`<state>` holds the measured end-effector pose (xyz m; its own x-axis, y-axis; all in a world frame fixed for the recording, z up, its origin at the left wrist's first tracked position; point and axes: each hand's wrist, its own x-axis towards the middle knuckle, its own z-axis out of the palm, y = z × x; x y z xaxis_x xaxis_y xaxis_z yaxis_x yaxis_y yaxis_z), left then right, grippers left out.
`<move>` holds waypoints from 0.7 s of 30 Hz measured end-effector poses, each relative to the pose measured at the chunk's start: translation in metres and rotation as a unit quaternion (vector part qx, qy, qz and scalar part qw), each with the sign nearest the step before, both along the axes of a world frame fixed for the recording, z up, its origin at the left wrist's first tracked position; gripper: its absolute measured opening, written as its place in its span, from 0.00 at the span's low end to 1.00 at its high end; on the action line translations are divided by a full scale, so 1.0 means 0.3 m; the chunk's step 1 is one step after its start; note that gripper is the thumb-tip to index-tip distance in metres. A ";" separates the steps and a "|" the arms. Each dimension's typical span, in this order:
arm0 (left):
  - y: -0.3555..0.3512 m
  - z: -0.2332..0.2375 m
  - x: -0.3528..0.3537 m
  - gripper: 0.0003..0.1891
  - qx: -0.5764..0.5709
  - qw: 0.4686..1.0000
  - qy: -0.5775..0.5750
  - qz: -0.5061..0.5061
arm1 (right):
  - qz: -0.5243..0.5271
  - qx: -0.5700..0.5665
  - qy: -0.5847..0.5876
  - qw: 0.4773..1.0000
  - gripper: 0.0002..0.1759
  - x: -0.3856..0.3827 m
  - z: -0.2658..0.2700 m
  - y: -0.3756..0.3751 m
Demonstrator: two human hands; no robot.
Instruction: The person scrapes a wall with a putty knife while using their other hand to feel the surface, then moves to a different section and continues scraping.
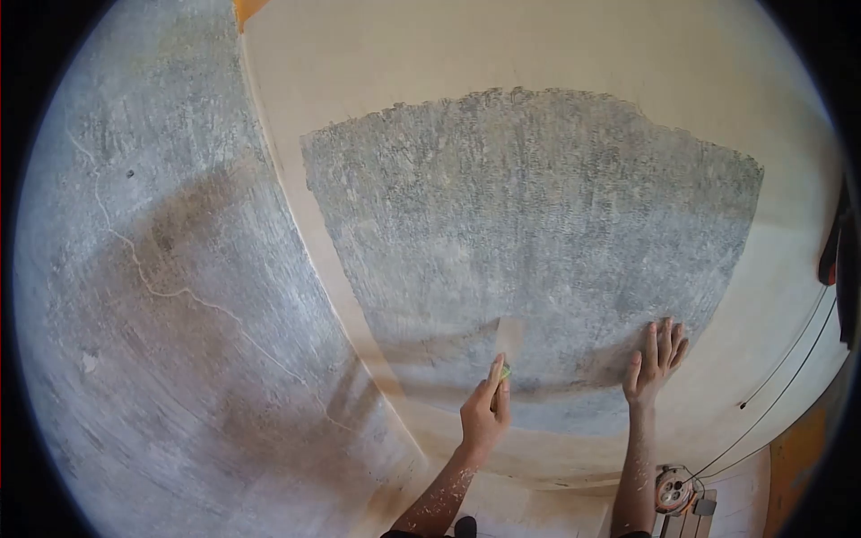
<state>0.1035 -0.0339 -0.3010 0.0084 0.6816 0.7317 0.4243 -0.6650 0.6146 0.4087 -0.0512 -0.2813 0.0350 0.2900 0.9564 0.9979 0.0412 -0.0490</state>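
My left hand (485, 414) grips a putty knife, its index finger stretched along the tool. The putty knife's pale, flat blade (510, 335) lies against the grey scraped patch (538, 215) of the wall, pointing up. Only a bit of its green handle shows between my fingers. Farther right, my right hand (660, 360) rests with spread fingers on the lower right part of that patch, holding nothing. Pale flecks speckle both forearms. Cream paint (574, 45) surrounds the patch, which has a ragged upper edge.
On the left, another grey scraped wall (179, 269) meets this one at a corner and bears a long wavy crack line. At lower right stands a round cable reel (674, 490) with cords running up the wall. A dark object (839, 260) hangs at the right edge.
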 end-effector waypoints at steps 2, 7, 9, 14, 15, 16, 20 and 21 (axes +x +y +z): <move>0.040 0.096 -0.014 0.25 0.020 1.000 0.006 -0.012 | -0.006 -0.027 0.097 0.995 0.31 -0.080 -0.023 -0.002; 0.059 0.487 0.005 0.25 0.000 0.996 0.036 -0.079 | 0.011 -0.111 0.198 0.974 0.38 -0.156 -0.095 -0.013; 0.027 0.550 0.038 0.26 -0.005 0.995 0.023 -0.101 | 0.034 -0.137 0.221 0.965 0.40 -0.163 -0.099 -0.025; -0.123 0.336 0.151 0.22 -0.174 0.968 -0.143 -0.112 | 0.060 -0.182 0.217 0.957 0.41 -0.130 -0.192 -0.025; -0.131 0.298 0.166 0.21 -0.249 0.946 -0.174 -0.115 | 0.064 -0.193 0.211 0.956 0.41 -0.124 -0.196 -0.033; -0.116 0.287 0.172 0.19 -0.275 0.932 -0.182 -0.153 | 0.068 -0.207 0.207 0.954 0.41 -0.119 -0.206 -0.045; -0.115 0.352 0.223 0.14 -0.315 0.862 -0.261 -0.298 | 0.108 -0.279 0.210 0.931 0.40 -0.080 -0.216 -0.087; -0.112 0.396 0.232 0.13 -0.318 0.833 -0.287 -0.350 | 0.116 -0.284 0.207 0.929 0.40 -0.071 -0.220 -0.092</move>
